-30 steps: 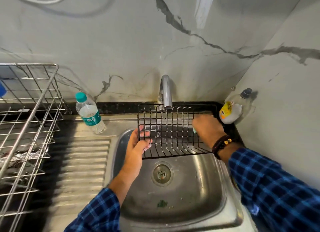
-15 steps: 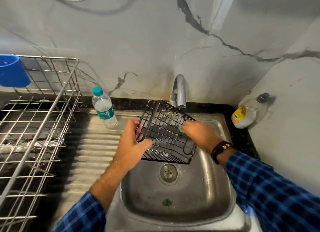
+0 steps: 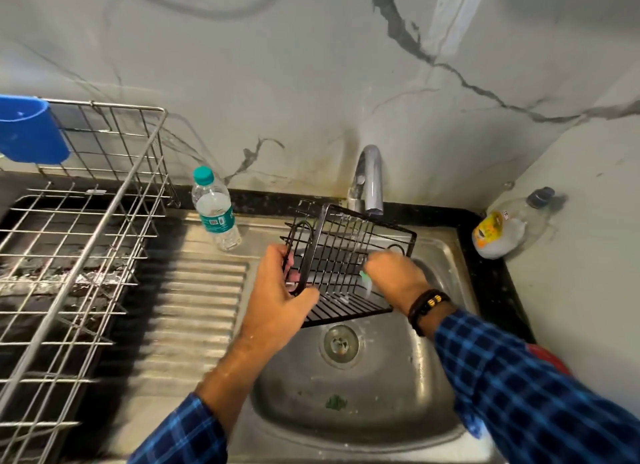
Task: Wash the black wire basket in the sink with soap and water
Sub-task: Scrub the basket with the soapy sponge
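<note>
I've got the black wire basket [image 3: 349, 266] held tilted over the sink [image 3: 346, 418], just below the tap [image 3: 369, 183]. My left hand [image 3: 277, 301] is clamped on the basket's left end – fingers curled round the side wires, thumb pressing the lower front edge. My right hand [image 3: 398, 278] is closed on a small green scrubber [image 3: 364, 279], only its tip showing past the fingers, pressed against the basket's grid on the right. Some white suds cling to the wires under those fingers. A beaded bracelet [image 3: 427, 306] sits on the right wrist.

The drain [image 3: 341, 344] is directly below the basket, nearer me than both hands. A green scrap [image 3: 336, 402] lies on the basin floor, closer still. Beyond my left fingers a water bottle [image 3: 216, 209] stands upright on the ribbed drainboard [image 3: 194, 308]. Further left – a steel dish rack [image 3: 79, 228] with a blue cup [image 3: 29, 131] hung on its back rim. Off past my right fingers, a soap bottle [image 3: 509, 226] leans in the corner of the counter.
</note>
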Tool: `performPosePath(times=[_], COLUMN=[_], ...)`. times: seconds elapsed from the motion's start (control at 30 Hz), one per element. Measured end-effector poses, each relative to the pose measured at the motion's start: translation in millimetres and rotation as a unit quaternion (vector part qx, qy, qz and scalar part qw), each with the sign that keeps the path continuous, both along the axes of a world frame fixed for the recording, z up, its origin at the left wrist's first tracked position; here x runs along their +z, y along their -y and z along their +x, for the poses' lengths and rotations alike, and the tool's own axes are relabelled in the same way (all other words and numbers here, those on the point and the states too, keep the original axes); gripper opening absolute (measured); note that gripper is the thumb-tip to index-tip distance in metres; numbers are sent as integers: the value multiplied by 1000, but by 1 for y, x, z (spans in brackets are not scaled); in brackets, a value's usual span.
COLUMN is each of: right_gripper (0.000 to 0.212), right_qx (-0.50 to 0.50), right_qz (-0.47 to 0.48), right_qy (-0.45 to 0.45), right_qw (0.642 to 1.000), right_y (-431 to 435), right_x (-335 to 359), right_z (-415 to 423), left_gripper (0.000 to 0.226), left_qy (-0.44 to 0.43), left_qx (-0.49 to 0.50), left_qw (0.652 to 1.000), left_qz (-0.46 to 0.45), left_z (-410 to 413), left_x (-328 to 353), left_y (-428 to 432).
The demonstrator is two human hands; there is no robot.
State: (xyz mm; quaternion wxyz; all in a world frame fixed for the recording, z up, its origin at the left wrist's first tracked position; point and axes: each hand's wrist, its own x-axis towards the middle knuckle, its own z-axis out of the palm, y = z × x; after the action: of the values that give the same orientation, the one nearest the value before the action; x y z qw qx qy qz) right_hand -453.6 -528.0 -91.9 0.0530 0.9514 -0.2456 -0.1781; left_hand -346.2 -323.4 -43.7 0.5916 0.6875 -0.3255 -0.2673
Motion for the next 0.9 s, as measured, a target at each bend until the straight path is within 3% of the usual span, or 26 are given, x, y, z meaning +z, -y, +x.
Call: performPosePath(times=[0.1,0.2,0.4,0.57,0.63,0.77,0.9], right_gripper=[28,28,15,17,15,16,26], right_qx=[-18,-17,4,-35,-19,29,88], right_qz=[-92,-83,71,185,217,87,-80], right_qy=[54,79,-12,70,62,10,49], right_qw=[994,993,997,980,974,996,992], right_y=[19,14,-20,-18,-12,4,14], right_x=[9,-1,-22,-28,-26,-14,2], right_z=[-3,-4,0,-13,-13,1,4], left_gripper=[32,32,34,33,32,33,45], left_qy=[-23,-30,18,26,36,8,-48], left_qx=[-26,-3,38,66,60,36,24], left_qw=[999,999,999,997,997,998,996], left_qz=[12,12,13,19,29,56,68], left_z=[16,23,19,14,12,8,1], left_x=[4,8,-7,-11,-12,-11,-4], left_y=[0,1,-2,-3,-3,-5,-8])
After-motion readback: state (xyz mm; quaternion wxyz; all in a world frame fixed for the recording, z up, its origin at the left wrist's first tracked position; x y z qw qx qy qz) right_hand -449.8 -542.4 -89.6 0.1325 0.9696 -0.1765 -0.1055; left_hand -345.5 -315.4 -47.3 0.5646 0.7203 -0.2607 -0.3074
